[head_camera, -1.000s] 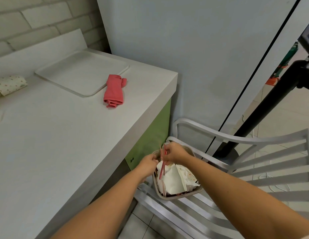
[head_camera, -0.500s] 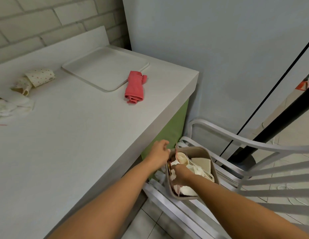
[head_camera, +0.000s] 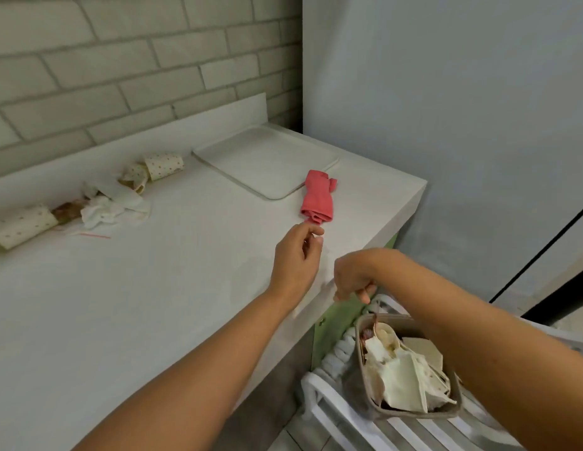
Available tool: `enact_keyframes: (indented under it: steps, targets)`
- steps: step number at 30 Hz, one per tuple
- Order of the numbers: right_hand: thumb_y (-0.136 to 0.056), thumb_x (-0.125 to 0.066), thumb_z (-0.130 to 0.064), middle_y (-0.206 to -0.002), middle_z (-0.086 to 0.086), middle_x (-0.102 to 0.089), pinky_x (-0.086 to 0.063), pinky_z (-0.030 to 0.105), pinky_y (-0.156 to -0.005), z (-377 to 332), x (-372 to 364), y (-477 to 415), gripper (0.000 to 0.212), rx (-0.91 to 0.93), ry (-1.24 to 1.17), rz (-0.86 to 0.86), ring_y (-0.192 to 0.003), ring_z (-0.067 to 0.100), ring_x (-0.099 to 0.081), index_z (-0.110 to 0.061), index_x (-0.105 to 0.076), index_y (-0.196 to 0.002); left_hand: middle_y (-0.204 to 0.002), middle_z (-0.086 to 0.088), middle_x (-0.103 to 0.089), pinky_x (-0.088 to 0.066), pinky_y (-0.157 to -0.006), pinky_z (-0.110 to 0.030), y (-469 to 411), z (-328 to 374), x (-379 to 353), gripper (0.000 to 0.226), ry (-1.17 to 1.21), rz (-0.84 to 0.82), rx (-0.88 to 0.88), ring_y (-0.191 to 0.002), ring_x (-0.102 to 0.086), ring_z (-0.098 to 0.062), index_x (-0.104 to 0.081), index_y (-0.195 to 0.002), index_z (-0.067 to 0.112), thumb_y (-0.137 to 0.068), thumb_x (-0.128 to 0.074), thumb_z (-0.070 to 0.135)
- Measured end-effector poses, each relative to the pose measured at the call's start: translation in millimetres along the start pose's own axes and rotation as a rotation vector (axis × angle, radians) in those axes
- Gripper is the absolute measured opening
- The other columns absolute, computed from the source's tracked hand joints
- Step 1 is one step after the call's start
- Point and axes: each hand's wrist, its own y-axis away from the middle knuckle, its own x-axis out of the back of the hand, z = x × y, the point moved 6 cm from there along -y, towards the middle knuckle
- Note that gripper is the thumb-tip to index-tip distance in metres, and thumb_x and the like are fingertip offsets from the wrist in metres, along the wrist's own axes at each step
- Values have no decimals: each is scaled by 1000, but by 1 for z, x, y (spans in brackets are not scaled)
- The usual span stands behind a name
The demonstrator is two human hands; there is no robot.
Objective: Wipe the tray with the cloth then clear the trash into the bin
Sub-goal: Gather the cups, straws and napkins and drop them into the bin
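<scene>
The white worktop (head_camera: 153, 304) ran along a pale brick wall (head_camera: 120, 60). The tray (head_camera: 267, 161) lay flat at its far right corner. The folded red cloth (head_camera: 317, 196) lay on the worktop just beside the tray's near right edge; whether it touched the rim could not be told. The trash (head_camera: 114, 206) was strewn along the back of the worktop, left of the tray and well apart from the bin: crumpled white tissues, a dotted paper cup (head_camera: 163, 166) on its side near the tray, a second dotted cup (head_camera: 21, 224) on its side at the far left, and a thin red strip (head_camera: 94, 236) in front of the tissues. The left hand (head_camera: 295, 258) hovered over the worktop near its front edge, just short of the near end of the cloth, its fingers loosely curled with thumb and forefinger close together, holding nothing. The right hand (head_camera: 353, 278) hung at the worktop's edge above the bin, its fingers drooping downward in a loose curl, with nothing seen in them. The beige bin (head_camera: 413, 415) stood below on a white slatted chair (head_camera: 332, 415) beside the green cabinet front (head_camera: 342, 315), and it was filled with crumpled paper and wrappers.
</scene>
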Motion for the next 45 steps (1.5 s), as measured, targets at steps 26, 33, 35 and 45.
enact_keyframes:
  steps: [26,33,35,45]
  targets:
    - [-89,-60,-27,-126,2,-50,-36,26,-74,-405,99,-42,36,517,131,396,-93,17,-47,-19,-54,-124,-132,-4,-37,-41,-91,-29,30,-214,432,36,-668,231,483,-117,-41,-22,-50,-120,15,-87,-50,1]
    - [-90,-59,-17,-130,4,-47,-39,24,-81,-457,128,-69,39,609,163,490,-118,20,-48,-18,-52,-128,-136,-11,-37,-39,-100,-34,13,-248,493,48,-825,193,560,-121,-40,-28,-46,-129,11,-83,-56,3]
    - [-88,-59,-13,-131,5,-46,-42,27,-83,-470,138,-81,42,631,154,514,-118,21,-47,-19,-51,-129,-138,-9,-34,-38,-101,-35,5,-255,504,51,-874,186,594,-124,-38,-28,-43,-132,13,-83,-56,5]
    - [-80,-58,-1,-133,10,-39,-41,36,-94,-527,175,-130,76,684,214,703,-123,30,-41,-21,-25,-146,-149,-6,-20,-28,-107,-37,-47,-281,522,76,-1038,52,555,-134,-26,-27,-22,-145,30,-82,-55,3]
